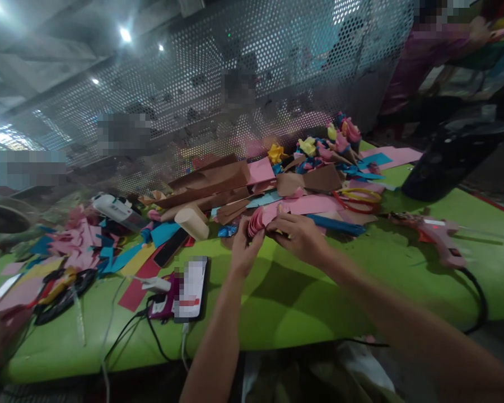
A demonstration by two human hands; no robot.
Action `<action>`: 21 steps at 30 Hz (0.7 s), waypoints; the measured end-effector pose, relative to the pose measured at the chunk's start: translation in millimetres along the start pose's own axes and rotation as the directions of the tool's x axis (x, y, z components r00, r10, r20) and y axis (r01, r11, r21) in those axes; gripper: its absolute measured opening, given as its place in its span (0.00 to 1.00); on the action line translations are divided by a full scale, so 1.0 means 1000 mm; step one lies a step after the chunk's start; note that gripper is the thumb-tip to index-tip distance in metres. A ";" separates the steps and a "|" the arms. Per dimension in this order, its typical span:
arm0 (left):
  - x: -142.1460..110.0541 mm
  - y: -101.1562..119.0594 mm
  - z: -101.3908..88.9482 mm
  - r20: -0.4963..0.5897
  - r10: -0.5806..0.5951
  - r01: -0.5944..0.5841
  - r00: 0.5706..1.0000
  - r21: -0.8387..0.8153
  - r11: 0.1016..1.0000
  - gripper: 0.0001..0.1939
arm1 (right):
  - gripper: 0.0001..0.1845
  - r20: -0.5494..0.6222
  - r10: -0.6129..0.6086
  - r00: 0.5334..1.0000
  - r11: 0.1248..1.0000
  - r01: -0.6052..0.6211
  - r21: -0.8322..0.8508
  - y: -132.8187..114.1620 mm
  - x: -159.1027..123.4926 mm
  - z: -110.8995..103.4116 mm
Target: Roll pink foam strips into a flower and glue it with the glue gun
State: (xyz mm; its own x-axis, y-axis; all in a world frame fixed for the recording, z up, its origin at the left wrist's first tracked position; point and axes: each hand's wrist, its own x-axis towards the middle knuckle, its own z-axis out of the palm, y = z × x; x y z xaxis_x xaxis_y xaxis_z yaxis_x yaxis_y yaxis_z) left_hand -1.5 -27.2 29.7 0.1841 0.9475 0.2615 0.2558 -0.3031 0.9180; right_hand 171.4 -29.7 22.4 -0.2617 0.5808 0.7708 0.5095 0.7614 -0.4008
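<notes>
Both hands meet over the green table around a pink paper piece (257, 220) whose near end shows several curved layers. My left hand (246, 249) grips the layered end between thumb and fingers. From the other side, my right hand (300, 234) has its fingers closed on the same pink paper; its fingertips are partly hidden. Just behind them lie a pink paper strip (313, 205) and brown paper pieces (235, 211). A dark blue stick-like thing (336, 224) is beside my right hand.
A glue gun (441, 238) with a black cord lies right, near a dark bin-like container (441, 162). Scissors (361, 198) lie behind my right hand. Left are a phone (192, 288), cables, a beige cylinder (192, 223) and paper scraps. Another person's hand (4, 333) shows far left.
</notes>
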 end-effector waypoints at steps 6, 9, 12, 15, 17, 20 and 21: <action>0.001 -0.008 0.000 -0.066 -0.026 0.022 0.997 -0.064 0.998 0.17 | 0.07 -0.021 0.071 0.997 0.988 -0.068 0.136 -0.004 0.003 -0.006; 0.002 -0.008 0.001 -0.104 -0.011 0.002 0.995 -0.084 0.996 0.17 | 0.07 -0.008 0.023 1.000 0.990 -0.021 0.141 -0.005 0.003 -0.006; 0.001 -0.007 0.001 -0.115 0.007 -0.020 0.993 -0.113 0.993 0.16 | 0.08 -0.009 -0.040 0.999 0.996 0.041 0.081 -0.005 0.002 -0.004; 0.001 -0.009 0.001 -0.108 -0.005 -0.010 0.994 -0.143 0.990 0.16 | 0.09 -0.009 -0.059 0.998 0.998 0.059 0.031 -0.005 0.002 -0.002; 0.002 -0.011 0.001 -0.100 -0.017 0.001 0.995 -0.155 0.988 0.16 | 0.10 -0.002 -0.060 0.998 0.998 0.060 0.024 -0.006 0.001 -0.002; 0.002 -0.012 0.000 -0.092 -0.018 0.004 0.996 -0.151 0.988 0.17 | 0.11 0.011 -0.062 0.998 0.998 0.062 0.003 -0.006 0.001 -0.003; 0.002 -0.011 0.000 -0.091 -0.015 0.002 0.996 -0.148 0.989 0.18 | 0.11 0.017 -0.063 0.998 0.998 0.064 -0.012 -0.005 0.001 -0.003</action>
State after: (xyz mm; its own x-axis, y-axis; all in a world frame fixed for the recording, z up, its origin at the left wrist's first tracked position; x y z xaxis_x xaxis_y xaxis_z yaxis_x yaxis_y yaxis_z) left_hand -3.8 -22.3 19.6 0.0933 0.9574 0.2733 0.1127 -0.2829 0.9525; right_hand 170.9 -34.0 27.2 -0.3077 0.5363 0.7859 0.5014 0.7934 -0.3451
